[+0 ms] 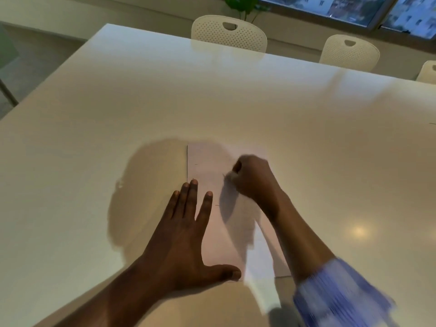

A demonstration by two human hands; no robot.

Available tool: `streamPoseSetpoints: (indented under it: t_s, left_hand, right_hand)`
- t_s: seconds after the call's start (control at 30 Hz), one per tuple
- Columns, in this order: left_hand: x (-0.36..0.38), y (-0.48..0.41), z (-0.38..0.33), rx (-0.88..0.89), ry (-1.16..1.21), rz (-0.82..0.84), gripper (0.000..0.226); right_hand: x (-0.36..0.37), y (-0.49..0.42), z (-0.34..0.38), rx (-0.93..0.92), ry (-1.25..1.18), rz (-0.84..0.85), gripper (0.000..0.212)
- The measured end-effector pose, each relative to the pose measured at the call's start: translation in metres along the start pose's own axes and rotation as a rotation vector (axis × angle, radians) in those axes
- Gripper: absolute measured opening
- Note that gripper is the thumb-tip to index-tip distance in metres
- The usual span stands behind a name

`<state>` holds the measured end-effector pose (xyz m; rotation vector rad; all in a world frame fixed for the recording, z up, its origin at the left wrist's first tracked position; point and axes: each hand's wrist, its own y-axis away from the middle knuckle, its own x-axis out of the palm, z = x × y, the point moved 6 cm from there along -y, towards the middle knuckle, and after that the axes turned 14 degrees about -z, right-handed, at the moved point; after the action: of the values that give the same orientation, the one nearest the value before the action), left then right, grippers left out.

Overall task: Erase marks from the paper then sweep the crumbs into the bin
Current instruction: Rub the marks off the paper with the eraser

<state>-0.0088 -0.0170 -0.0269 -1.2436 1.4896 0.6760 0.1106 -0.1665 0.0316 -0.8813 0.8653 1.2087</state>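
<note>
A smooth, glossy white table (212, 95) fills the view, its surface reflecting soft light. A thin, pale rectangular sheet of paper (212, 244) lies flat on the near middle of the table, its long sides running from near to far. Its left edge is straight and crisp. A few short, faint marks (217, 205) dot the sheet.

The left hand (181, 234) lies palm down with fingers straight and spread, pressing on the sheet's near left part. The little finger rests on the tabletop just left of the paper's edge, the forefinger is on the paper, and the thumb stretches right along the near edge.

The right hand (253, 177) is curled into a tight fist on the far right part of the sheet and is motion-blurred. A pale smudge shows under the knuckles; whether the fist holds anything cannot be told. A blue striped fabric sleeve (337, 296), also blurred, covers the forearm at the near right.

A rounded shadow (146, 185) falls on the table left of the paper. The tabletop stretches broadly to the left, right and far sides of the sheet.

Along the far edge stand cream plastic chairs (228, 34) with perforated, rounded backs. Behind them are a green leafy plant (240, 4) and a window (354, 8).
</note>
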Motion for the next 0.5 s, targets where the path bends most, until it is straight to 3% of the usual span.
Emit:
streamPoseSetpoints:
  t_s: [0.1, 0.2, 0.37, 0.5]
  left_hand:
    - [0.002, 0.000, 0.001, 0.002, -0.005, -0.004, 0.147]
    - [0.001, 0.000, 0.000, 0.004, 0.004, 0.003, 0.145]
    - [-0.001, -0.001, -0.001, -0.010, -0.013, 0.030, 0.143]
    - [-0.001, 0.001, 0.000, -0.003, -0.004, 0.018, 0.145]
  right_hand:
    - [0.003, 0.039, -0.014, -0.004, -0.047, -0.016, 0.015]
    - [0.008, 0.013, -0.010, 0.035, -0.097, -0.104, 0.011]
    - [0.010, -0.057, 0.011, 0.025, -0.030, -0.135, 0.025]
    - [0.002, -0.040, 0.007, -0.004, 0.024, -0.083, 0.026]
